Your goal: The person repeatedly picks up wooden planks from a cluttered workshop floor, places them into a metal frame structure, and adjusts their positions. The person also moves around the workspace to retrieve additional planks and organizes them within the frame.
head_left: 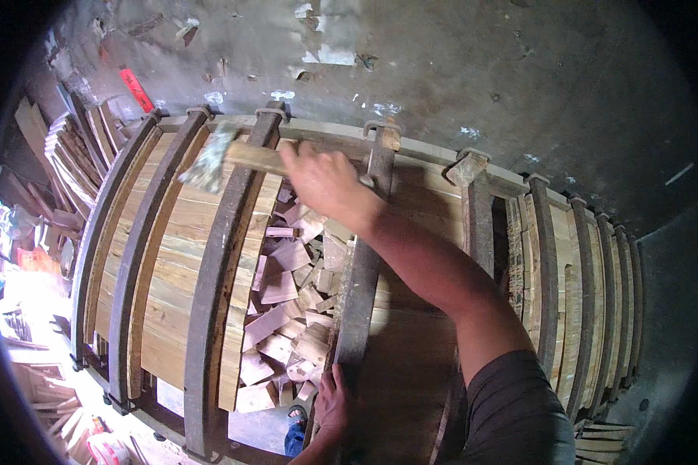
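A hatchet (209, 161) with a flared, motion-smeared metal head and a pale wooden handle hangs over the far part of a clamping rack. My right hand (324, 180) is closed around its handle, the head pointing left across a dark metal bar. Lower down, my left hand (334, 404) grips the near part of another dark clamp bar (357, 310), its fingers partly hidden. Offcut wood blocks (291, 310) lie heaped in the gap left of that bar. Wooden panels made of joined strips, one on the left (171, 256) and one on the right (411, 310), flank this gap.
More clamp bars (547, 271) cross upright boards at the right. Loose planks (74, 159) lean at the left, with scrap wood below. A grey wall (481, 70) stands behind the rack. A sandalled foot (296, 416) shows beneath.
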